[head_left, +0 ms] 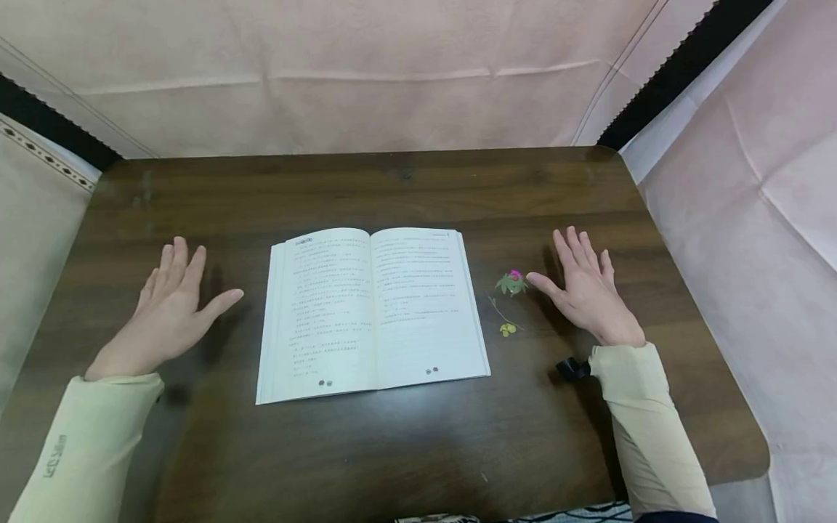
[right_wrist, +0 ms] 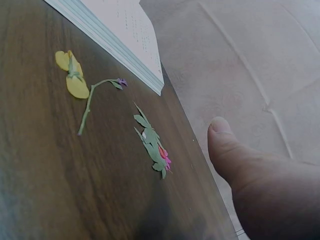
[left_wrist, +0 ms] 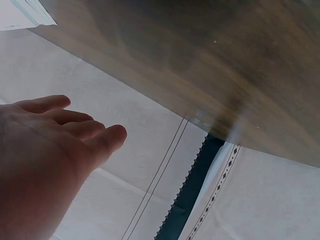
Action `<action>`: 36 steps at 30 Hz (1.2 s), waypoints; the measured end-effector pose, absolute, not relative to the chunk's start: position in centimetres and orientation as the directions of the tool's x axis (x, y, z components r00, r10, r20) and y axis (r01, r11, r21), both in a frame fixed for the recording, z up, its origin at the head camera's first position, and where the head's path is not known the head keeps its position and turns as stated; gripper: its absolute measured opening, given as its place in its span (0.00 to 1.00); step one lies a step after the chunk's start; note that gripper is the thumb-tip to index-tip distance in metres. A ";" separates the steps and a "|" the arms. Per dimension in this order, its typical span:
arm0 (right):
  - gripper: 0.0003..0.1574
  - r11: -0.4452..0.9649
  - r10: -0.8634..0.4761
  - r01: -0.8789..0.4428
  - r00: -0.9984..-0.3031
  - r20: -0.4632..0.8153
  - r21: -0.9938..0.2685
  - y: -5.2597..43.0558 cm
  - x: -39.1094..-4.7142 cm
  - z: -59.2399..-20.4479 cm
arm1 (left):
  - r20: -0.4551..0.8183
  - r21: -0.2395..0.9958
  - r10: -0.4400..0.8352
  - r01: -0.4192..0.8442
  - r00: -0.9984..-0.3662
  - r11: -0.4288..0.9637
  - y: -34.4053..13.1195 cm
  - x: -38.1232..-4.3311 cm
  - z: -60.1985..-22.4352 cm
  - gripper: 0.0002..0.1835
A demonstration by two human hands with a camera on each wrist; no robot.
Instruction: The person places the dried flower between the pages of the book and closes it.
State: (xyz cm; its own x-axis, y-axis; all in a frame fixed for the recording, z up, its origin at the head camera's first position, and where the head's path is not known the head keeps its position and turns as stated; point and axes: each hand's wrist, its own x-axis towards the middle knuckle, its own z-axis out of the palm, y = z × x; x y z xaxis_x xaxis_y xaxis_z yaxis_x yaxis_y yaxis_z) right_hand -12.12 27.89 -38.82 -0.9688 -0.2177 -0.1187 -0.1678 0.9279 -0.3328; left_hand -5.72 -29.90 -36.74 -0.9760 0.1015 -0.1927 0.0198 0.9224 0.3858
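Observation:
An open book [head_left: 418,349] with printed text lies flat in the middle of the table. To its left, my left hand [head_left: 166,312] has its fingers straight and thumb spread, holding nothing. My right hand [head_left: 585,294] is likewise spread, right of the book, its thumb near a pink flower with green leaves [head_left: 512,282]. In the right wrist view the thumb [right_wrist: 227,150] appears apart from that flower. Below the pink flower lie a yellow flower [right_wrist: 76,75] and a thin green stem [right_wrist: 88,107] with a small purple tip.
The dark wooden table [head_left: 392,450] has pale cloth [head_left: 366,80] hanging behind it and at both sides. A small black object [head_left: 572,369] sits at the right wrist. Cables [head_left: 582,514] show below the table's front edge.

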 end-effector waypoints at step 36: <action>0.30 0.852 -0.252 -0.218 -0.968 -0.008 -0.476 25.1 -11.4 -39.7 | -0.329 0.496 0.285 0.092 -0.900 0.863 -22.3 -8.1 -36.8 0.57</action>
